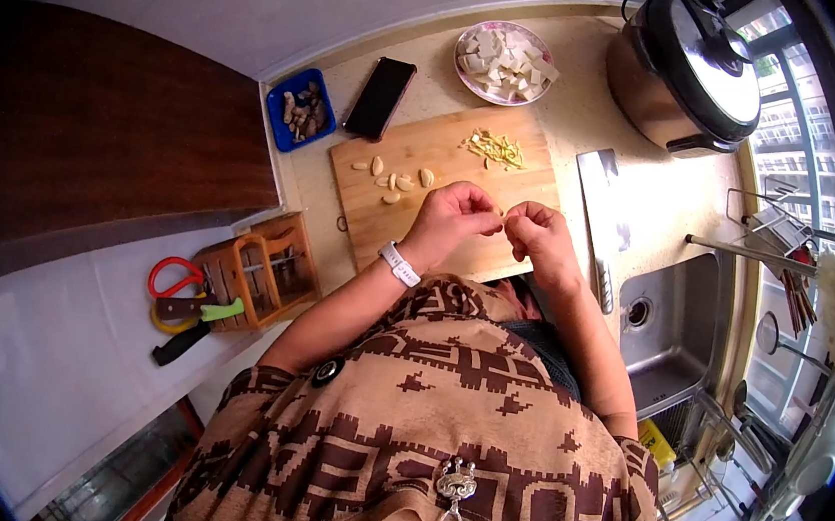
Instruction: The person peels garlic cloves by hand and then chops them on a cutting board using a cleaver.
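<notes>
Head view, looking down over the person's chest onto a kitchen counter. Farthest to the left of the hands, a wooden knife block (261, 271) stands at the counter's edge, with red-handled scissors (173, 277) lying against its outer side. Up and to the left of the left hand sits a blue tray (300, 109) of small dark pieces, and just beside it a black phone (380, 97) lies face up. Under both hands lies a wooden cutting board (418, 155). On it, just above and left of the left hand, several peeled garlic cloves (395, 178) lie scattered; directly beyond the two hands is a small heap of yellow shreds (495, 148).

The left hand (449, 221), a white watch at its wrist, is curled with thumb and forefinger brought together to the right. The right hand (539, 234) mirrors it, its fingertips turned left. The two sets of fingertips meet over the board and pinch a small pale piece (502, 209) between them; it is too small to tell what it is, though it resembles the cloves.

Beyond the hands, past the board's far edge, a plate of white cubes (505, 61) rests on the counter. Just right of the right hand a cleaver (599, 203) lies flat, handle toward the person. Farther right is a steel sink (678, 326), and up and right of it a rice cooker (686, 65) with its lid closed.
</notes>
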Motion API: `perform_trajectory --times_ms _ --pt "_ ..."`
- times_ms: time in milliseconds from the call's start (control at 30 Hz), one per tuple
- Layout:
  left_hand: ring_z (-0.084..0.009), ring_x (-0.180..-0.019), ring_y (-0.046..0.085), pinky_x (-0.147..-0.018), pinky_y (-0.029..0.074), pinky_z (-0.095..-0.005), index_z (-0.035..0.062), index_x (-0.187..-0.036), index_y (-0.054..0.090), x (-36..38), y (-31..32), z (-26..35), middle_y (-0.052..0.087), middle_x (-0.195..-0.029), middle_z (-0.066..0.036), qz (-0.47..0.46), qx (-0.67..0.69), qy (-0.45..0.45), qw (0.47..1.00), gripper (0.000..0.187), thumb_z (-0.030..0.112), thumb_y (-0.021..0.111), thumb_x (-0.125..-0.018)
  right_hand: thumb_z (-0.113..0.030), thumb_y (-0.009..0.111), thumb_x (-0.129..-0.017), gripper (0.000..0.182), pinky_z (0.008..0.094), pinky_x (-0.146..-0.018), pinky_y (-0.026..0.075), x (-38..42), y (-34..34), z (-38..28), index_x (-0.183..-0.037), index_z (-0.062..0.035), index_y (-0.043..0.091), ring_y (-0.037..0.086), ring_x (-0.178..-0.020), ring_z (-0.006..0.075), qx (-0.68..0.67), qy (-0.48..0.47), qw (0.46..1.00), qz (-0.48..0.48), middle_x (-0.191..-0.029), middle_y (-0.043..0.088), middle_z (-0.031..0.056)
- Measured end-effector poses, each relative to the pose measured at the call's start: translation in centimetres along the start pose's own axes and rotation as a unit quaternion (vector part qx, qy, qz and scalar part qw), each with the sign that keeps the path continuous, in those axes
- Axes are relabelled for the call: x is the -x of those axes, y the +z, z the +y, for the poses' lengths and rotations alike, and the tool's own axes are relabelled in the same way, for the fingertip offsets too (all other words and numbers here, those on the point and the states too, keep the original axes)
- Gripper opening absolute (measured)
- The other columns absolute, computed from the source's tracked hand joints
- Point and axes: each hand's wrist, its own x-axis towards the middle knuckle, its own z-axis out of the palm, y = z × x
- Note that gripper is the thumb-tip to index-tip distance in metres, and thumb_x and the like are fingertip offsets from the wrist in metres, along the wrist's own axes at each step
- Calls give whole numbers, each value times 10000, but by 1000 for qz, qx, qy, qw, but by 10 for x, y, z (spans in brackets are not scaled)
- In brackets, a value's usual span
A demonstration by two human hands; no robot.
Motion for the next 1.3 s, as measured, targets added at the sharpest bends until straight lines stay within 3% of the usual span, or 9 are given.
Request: perform_trajectory --times_ms 33,100,333,400,833,900,1033,1200,1300 --pt "-148 -808 650 -748 554 -288 22 -929 602 0 -2 2 671 -917 -71 -1 -1 -1 1000 63 -9 621 -877 -85 603 -809 77 224 -480 384 0 -3 0 -796 -10 617 490 -535 77 -1 0 1000 1 -672 566 9" --pt "-149 -804 651 -766 545 -277 36 -948 599 1 -4 5 666 -891 -66 43 233 -74 969 98 13 649 -866 -87 600 -809 88 227 -514 423 0 -9 1 -841 -8 621 525 -589 85 -21 0 1000 13 -710 591 23" --pt "-142 -778 640 -744 533 -273 43 -955 603 2 -7 0 657 -861 -56 63 130 -56 988 95 48 654 -874 -109 638 -844 160 265 -608 530 9 4 -16 -957 4 629 599 -694 124 -63 12 998 -22 -808 640 47" --pt "-140 -762 633 -725 528 -276 37 -966 605 3 -7 -1 657 -862 -56 40 105 -44 993 102 59 653 -878 -136 657 -876 177 262 -601 535 9 9 -15 -970 11 628 600 -686 120 -2 -17 1000 -15 -819 640 51" --pt "-135 -771 636 -708 532 -279 -5 -1084 638 6 -2 9 672 -919 -65 36 142 -121 982 236 121 665 -887 -134 630 -895 166 221 -568 478 2 6 6 -946 24 620 547 -648 65 142 -58 988 -13 -773 630 22" --pt "-118 -770 634 -710 530 -263 -16 -1083 645 6 2 14 674 -920 -59 16 22 -115 993 259 136 682 -876 -128 627 -884 168 222 -588 456 2 5 7 -949 26 616 536 -668 67 224 -106 969 -10 -765 620 13" --pt "-112 -757 634 -705 526 -245 -17 -1059 659 2 -5 9 673 -909 -53 -9 21 -119 993 254 148 694 -869 -115 621 -876 164 221 -602 440 -1 3 16 -942 35 609 534 -681 73 216 -159 963 -36 -761 607 10" --pt "-138 -761 657 -736 554 -272 -26 -1163 598 1 -8 12 674 -975 -89 -25 56 -116 991 321 110 667 -880 -137 591 -906 129 213 -550 426 0 0 14 -927 -10 582 505 -632 59 117 -83 989 -33 -759 594 9" --pt "-155 -774 666 -695 566 -265 -35 -1186 562 2 -5 19 679 -970 -130 -12 94 -120 988 332 64 645 -880 -152 579 -922 120 211 -524 423 -2 -8 17 -926 -33 573 505 -605 64 63 -93 994 7 -755 587 4"
